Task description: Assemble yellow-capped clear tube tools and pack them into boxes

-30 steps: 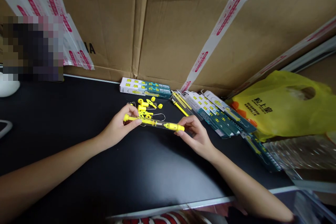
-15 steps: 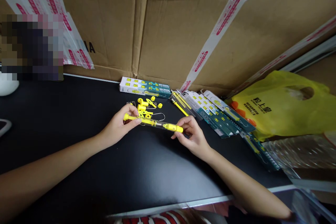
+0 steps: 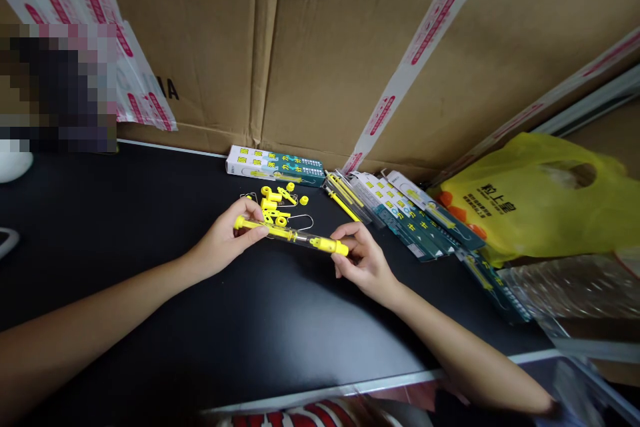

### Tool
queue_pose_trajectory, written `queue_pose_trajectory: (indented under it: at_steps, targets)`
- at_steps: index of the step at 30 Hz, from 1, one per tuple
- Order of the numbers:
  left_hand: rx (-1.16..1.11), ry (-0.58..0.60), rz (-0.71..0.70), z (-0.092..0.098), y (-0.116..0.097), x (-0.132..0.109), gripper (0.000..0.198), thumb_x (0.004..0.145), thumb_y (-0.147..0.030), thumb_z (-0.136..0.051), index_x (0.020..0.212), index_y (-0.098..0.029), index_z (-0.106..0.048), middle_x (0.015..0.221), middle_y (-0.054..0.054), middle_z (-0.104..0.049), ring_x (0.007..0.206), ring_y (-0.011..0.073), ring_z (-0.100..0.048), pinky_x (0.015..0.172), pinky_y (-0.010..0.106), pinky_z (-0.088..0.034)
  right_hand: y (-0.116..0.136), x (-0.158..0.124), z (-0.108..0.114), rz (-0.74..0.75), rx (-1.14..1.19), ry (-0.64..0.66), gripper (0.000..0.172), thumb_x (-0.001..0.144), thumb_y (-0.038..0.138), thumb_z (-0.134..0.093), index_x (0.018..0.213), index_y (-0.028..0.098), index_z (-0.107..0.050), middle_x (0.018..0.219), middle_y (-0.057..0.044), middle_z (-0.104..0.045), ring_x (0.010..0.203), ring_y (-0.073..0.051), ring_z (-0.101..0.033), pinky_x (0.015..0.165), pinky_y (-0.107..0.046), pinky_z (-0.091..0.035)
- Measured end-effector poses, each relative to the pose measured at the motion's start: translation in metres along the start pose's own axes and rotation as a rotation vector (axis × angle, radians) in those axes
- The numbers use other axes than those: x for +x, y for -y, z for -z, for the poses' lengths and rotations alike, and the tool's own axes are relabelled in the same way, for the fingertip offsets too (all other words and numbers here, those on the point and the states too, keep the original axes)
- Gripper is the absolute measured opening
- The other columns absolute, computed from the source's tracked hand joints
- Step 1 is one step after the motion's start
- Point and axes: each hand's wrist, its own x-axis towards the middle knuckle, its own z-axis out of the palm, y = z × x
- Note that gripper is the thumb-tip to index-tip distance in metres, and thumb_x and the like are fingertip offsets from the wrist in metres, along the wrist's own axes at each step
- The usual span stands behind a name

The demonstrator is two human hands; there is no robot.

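A clear tube spring scale [image 3: 293, 235] with yellow ends lies slanted between my hands, just above the black table, its right end lower. My left hand [image 3: 230, 233] is closed round its left end, thumb pressed along the yellow part. At the other end, the fingers and thumb of my right hand [image 3: 367, 260] are closed about the yellow cap. Behind the tube lies a cluster of loose yellow plastic parts [image 3: 273, 201], with wire hooks [image 3: 303, 219] and small springs among them. The tube and my left fingers hide part of this cluster.
A printed box [image 3: 275, 165] stands against the cardboard wall [image 3: 320, 47]. Clear tubes with yellow rods [image 3: 345, 197] lie beside several more boxes [image 3: 410, 223] to the right. Farther right are a yellow plastic bag [image 3: 545, 207] and a clear ribbed container [image 3: 560, 287]. White objects edge the left side.
My right fingers have shifted slightly on the yellow cap, the fingertips drawing a little closer to it. The spring scale and my left hand stay nearly the same.
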Motion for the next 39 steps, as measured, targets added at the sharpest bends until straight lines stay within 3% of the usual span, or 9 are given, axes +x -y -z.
queue_pose_trajectory:
  at_steps: [9, 14, 19, 39]
  targets:
    - [0.267, 0.024, -0.071, 0.0020, 0.0044, 0.0001, 0.017, 0.085, -0.032, -0.056, 0.095, -0.019, -0.060, 0.094, 0.002, -0.063, 0.089, 0.0162, -0.059, 0.081, 0.028, -0.047, -0.0001, 0.0013, 0.0029, 0.052, 0.007, -0.158, 0.021, 0.082, 0.025, -0.064, 0.096, 0.021, -0.049, 0.066, 0.004, -0.056, 0.050, -0.009, -0.055, 0.048, -0.021, -0.042]
    - [0.355, 0.011, -0.106, 0.0014, 0.0012, -0.0002, 0.017, 0.084, -0.033, -0.060, 0.092, -0.019, -0.064, 0.093, 0.002, -0.066, 0.088, 0.0171, -0.061, 0.080, 0.029, -0.047, -0.0002, 0.0046, -0.0002, 0.035, 0.187, -0.191, 0.025, 0.079, 0.026, -0.068, 0.096, 0.021, -0.050, 0.067, 0.004, -0.058, 0.046, -0.008, -0.055, 0.044, -0.020, -0.046]
    - [0.397, 0.035, -0.084, 0.0002, -0.0012, -0.0013, 0.019, 0.085, -0.034, -0.058, 0.092, -0.018, -0.065, 0.093, 0.002, -0.069, 0.087, 0.0176, -0.063, 0.079, 0.029, -0.047, -0.0041, 0.0075, 0.0022, 0.068, 0.365, -0.231, 0.017, 0.086, 0.028, -0.061, 0.095, 0.022, -0.048, 0.062, 0.006, -0.057, 0.049, -0.010, -0.056, 0.050, -0.026, -0.053]
    - [0.434, 0.098, -0.081, 0.0020, 0.0041, -0.0010, 0.029, 0.091, -0.038, -0.047, 0.104, -0.019, -0.064, 0.107, 0.006, -0.067, 0.099, 0.0194, -0.062, 0.088, 0.032, -0.048, 0.0037, 0.0037, -0.0004, 0.121, 0.245, -0.237, 0.015, 0.084, 0.024, -0.064, 0.093, 0.020, -0.053, 0.070, 0.003, -0.058, 0.055, -0.008, -0.060, 0.053, -0.022, -0.051]
